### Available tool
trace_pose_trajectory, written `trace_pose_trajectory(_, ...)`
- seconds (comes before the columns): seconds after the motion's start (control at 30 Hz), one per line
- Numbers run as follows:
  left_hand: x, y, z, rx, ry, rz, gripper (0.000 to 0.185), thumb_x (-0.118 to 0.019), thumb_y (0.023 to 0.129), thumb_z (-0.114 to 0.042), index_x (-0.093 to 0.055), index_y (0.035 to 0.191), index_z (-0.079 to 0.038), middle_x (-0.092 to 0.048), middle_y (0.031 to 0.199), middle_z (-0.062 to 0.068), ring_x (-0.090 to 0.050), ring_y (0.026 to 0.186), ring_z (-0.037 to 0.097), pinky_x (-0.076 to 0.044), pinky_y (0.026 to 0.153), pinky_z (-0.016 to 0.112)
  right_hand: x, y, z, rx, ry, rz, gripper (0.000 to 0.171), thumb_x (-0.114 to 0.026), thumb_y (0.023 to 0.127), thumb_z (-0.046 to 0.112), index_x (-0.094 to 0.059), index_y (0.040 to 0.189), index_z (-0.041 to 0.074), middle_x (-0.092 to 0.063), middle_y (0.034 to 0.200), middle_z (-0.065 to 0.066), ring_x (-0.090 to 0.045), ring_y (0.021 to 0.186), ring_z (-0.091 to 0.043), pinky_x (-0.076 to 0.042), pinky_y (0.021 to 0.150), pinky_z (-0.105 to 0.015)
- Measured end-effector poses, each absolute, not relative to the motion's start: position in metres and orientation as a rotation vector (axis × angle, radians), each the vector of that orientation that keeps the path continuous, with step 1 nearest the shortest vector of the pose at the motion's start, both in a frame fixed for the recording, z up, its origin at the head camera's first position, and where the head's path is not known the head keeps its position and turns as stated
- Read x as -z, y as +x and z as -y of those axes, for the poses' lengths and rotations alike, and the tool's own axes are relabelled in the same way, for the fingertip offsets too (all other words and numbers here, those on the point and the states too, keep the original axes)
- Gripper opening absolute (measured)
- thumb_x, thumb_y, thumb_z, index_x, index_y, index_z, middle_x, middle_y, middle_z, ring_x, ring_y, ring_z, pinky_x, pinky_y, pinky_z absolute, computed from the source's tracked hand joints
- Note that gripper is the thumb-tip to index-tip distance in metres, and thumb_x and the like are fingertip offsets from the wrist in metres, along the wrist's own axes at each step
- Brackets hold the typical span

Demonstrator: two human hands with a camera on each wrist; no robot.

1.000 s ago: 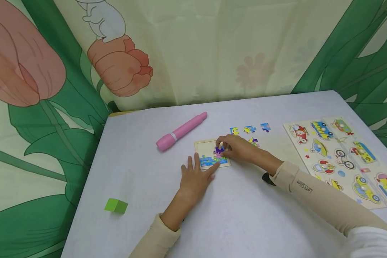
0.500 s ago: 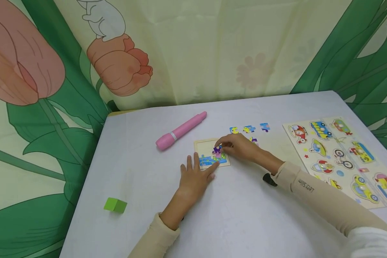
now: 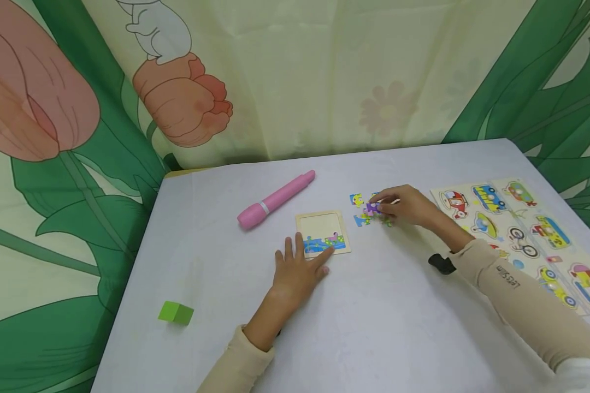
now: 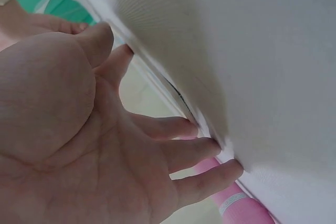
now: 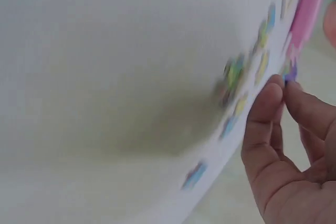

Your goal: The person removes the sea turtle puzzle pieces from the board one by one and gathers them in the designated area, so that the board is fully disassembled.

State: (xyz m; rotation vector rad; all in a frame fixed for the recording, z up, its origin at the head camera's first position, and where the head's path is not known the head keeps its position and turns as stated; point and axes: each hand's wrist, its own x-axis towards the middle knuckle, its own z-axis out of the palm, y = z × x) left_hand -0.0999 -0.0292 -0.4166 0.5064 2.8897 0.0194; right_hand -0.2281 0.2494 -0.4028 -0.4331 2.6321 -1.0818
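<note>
Purple puzzle piece (image 3: 372,208), pinched in the right hand (image 3: 407,206) over loose pieces (image 3: 360,221) beside the part-filled wooden frame (image 3: 346,229), which the left hand (image 3: 296,275) borders, fingers spread, suggests piece-sorting, next calling for a careful release.

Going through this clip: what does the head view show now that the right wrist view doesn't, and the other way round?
Only the head view: the green cube, the vehicle board, the back of the left hand, and the face of the frame, partly filled along its bottom.

Only the right wrist view: the right hand from its palm side, and a blurred blue piece lying apart.

Both: that hand pinching a purple piece, other loose pieces, the pink stick and the white table.
</note>
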Motion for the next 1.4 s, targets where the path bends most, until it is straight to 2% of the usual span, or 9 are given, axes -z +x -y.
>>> trace_pose_trajectory(0.13, 0.417, -0.1, 0.03, -0.026, 0.507, -2.899, 0.048, -0.037, 0.095, -0.048, -0.025, 0.141, -0.045, -0.018, 0.146, 0.027, -0.019, 0.131, 0.047, -0.027, 0.098, 0.057, 0.395, -0.23, -0.283, 1.008, -0.283, -2.616, 0.024, -0.057, 0.09, 0.01, -0.065, 0.112, 0.009, -0.065, 0.094, -0.012, -0.059, 0.071, -0.024, -0.046, 0.059, -0.031)
trace_pose_trajectory(0.23, 0.418, -0.1, 0.03, -0.046, 0.508, -2.903, 0.048, -0.037, 0.095, -0.048, -0.025, 0.141, -0.045, -0.018, 0.146, 0.028, -0.019, 0.131, 0.047, -0.026, 0.098, 0.058, 0.393, -0.228, -0.3, 0.954, -0.185, -2.578, 0.025, -0.056, 0.091, 0.012, -0.063, 0.114, 0.008, -0.065, 0.088, -0.012, -0.059, 0.069, -0.024, -0.046, 0.059, -0.034)
trace_pose_trajectory(0.5, 0.421, -0.099, 0.031, -0.069, 0.519, -2.904, 0.047, -0.037, 0.095, -0.048, -0.025, 0.141, -0.045, -0.017, 0.146, 0.028, -0.018, 0.131, 0.047, -0.025, 0.099, 0.058, 0.399, -0.225, -0.312, 0.853, -0.06, -2.57, 0.025, -0.056, 0.09, 0.016, -0.064, 0.113, 0.008, -0.063, 0.081, -0.007, -0.056, 0.066, -0.02, -0.044, 0.056, -0.033)
trace_pose_trajectory(0.6, 0.422, -0.099, 0.03, -0.066, 0.521, -2.904, 0.048, -0.037, 0.095, -0.048, -0.025, 0.141, -0.045, -0.016, 0.146, 0.028, -0.018, 0.131, 0.047, -0.025, 0.099, 0.058, 0.399, -0.224, -0.311, 0.802, -0.078, -2.629, 0.024, -0.057, 0.089, 0.015, -0.066, 0.11, 0.009, -0.064, 0.084, -0.008, -0.055, 0.068, -0.02, -0.042, 0.056, -0.032)
trace_pose_trajectory(0.83, 0.423, -0.101, 0.031, -0.094, 0.505, -2.879, 0.049, -0.038, 0.094, -0.049, -0.024, 0.141, -0.045, -0.013, 0.147, 0.026, -0.014, 0.133, 0.046, -0.022, 0.1, 0.059, 0.403, -0.223, -0.301, 0.726, -0.078, -2.726, 0.022, -0.058, 0.086, 0.012, -0.069, 0.105, 0.009, -0.06, 0.107, -0.021, -0.05, 0.081, -0.025, -0.041, 0.06, -0.031)
trace_pose_trajectory(0.93, 0.424, -0.102, 0.032, -0.104, 0.499, -2.867, 0.05, -0.038, 0.094, -0.049, -0.023, 0.142, -0.046, -0.012, 0.148, 0.026, -0.013, 0.133, 0.046, -0.021, 0.1, 0.059, 0.404, -0.223, -0.299, 0.714, -0.081, -2.736, 0.023, -0.057, 0.086, 0.01, -0.068, 0.107, 0.008, -0.058, 0.106, -0.021, -0.049, 0.081, -0.026, -0.041, 0.06, -0.032)
trace_pose_trajectory(1.17, 0.423, -0.102, 0.031, -0.1, 0.494, -2.862, 0.051, -0.039, 0.094, -0.05, -0.022, 0.142, -0.046, -0.011, 0.148, 0.026, -0.012, 0.133, 0.046, -0.021, 0.101, 0.058, 0.399, -0.222, -0.287, 0.707, -0.201, -2.813, 0.025, -0.058, 0.085, 0.007, -0.065, 0.108, 0.003, -0.061, 0.087, -0.013, -0.051, 0.073, -0.023, -0.04, 0.056, -0.031)
trace_pose_trajectory(1.4, 0.421, -0.101, 0.031, -0.095, 0.494, -2.867, 0.051, -0.039, 0.093, -0.05, -0.023, 0.142, -0.046, -0.012, 0.148, 0.026, -0.013, 0.133, 0.046, -0.021, 0.1, 0.059, 0.391, -0.21, -0.218, 0.873, -0.604, -2.666, 0.019, -0.063, 0.085, 0.007, -0.069, 0.102, 0.009, -0.064, 0.086, -0.001, -0.053, 0.075, -0.019, -0.045, 0.06, -0.03)
